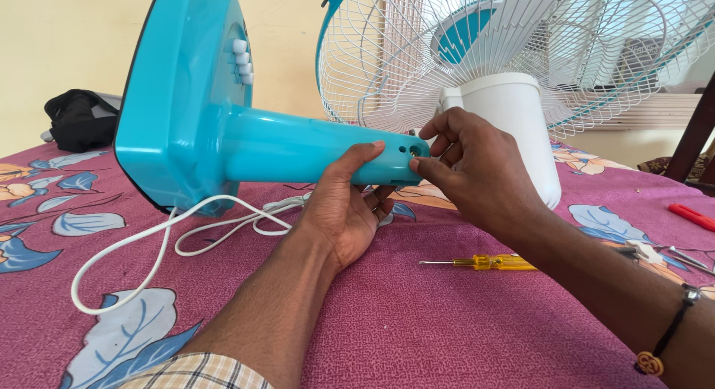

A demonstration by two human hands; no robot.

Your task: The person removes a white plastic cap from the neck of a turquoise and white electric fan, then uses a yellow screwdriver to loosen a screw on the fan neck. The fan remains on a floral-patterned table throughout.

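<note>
I count one blue fan stand (223, 128) lying on its side across the upper left and centre, one white grille (514, 42) at the upper right, one white cord (164, 244), and one yellow screwdriver (491, 262) at lower centre. All rest on a magenta floral cloth (417, 329) before a cream wall (67, 46). My left hand (339, 217) is clamped around the stand's neck from below; my right hand (469, 165) pinches its fingertips together at the neck's end holes.
</note>
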